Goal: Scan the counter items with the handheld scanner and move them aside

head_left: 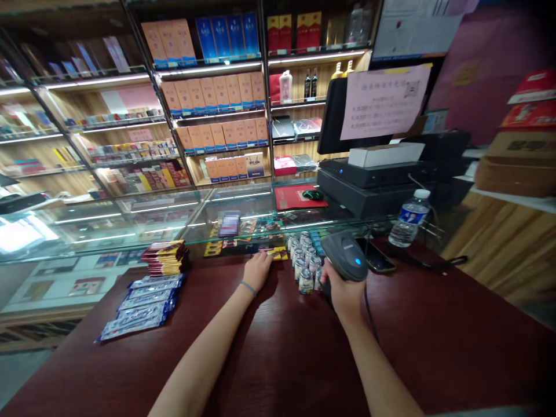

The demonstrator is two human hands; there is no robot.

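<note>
My right hand (347, 295) is wrapped around the handle of a dark barcode scanner (345, 255) with a lit blue light, held above the counter. My left hand (258, 271) is closed on the left end of a yellow-and-maroon snack packet (278, 253) by the glass case; its fingertips are partly hidden. Between the hands stand several small silver-lidded jars (306, 280) in rows, some behind the scanner. Left of my left hand is a stack of similar yellow-and-maroon packets (167, 258). Blue-and-white long wrapped packets (141, 306) lie overlapping in front of that stack.
A glass display case (200, 231) edges the far side of the brown counter (269, 370). At right are a smartphone (377, 256), a water bottle (409, 220) and a black strap (428, 259). A monitor (333, 119), a mouse (311, 194) and stocked shelves (226, 113) stand behind.
</note>
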